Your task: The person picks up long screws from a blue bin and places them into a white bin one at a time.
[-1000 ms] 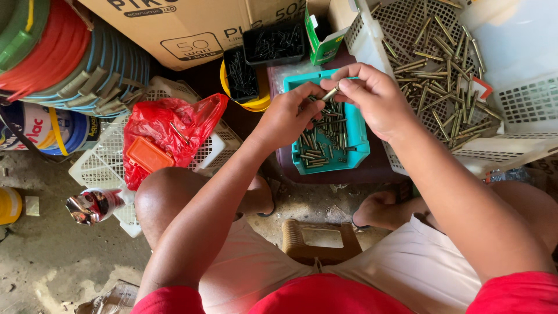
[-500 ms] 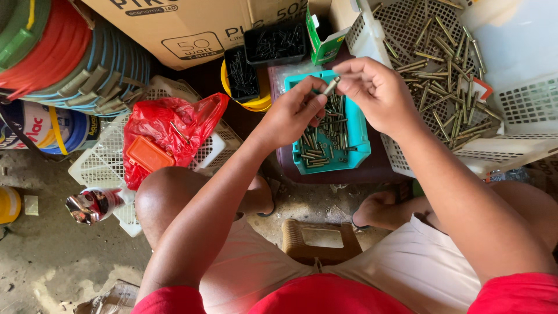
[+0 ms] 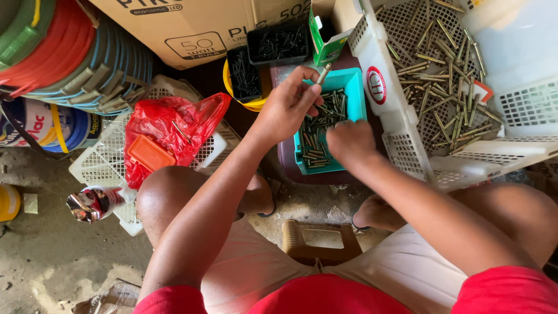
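Observation:
My left hand point(image 3: 288, 104) is raised over a teal tray point(image 3: 356, 96) and pinches a brass-coloured bolt point(image 3: 323, 74) upright between thumb and fingers. My right hand point(image 3: 350, 141) is lower, fingers curled down into the teal tray among several loose bolts point(image 3: 317, 136); whether it grips one is hidden. The tray rests on a dark red stool top. To the right, a white perforated basket point(image 3: 401, 125) holds many more bolts point(image 3: 442, 70).
Two black trays of dark screws point(image 3: 279, 43) sit behind the teal tray, one on a yellow tub. A cardboard box point(image 3: 192, 29), stacked coloured hoses point(image 3: 58, 52), a red plastic bag point(image 3: 168, 131) in a white basket and a small wooden stool point(image 3: 319, 241) surround my knees.
My right hand has let go near the bolt and dropped down into the teal tray. My left hand has stayed up, keeping the bolt.

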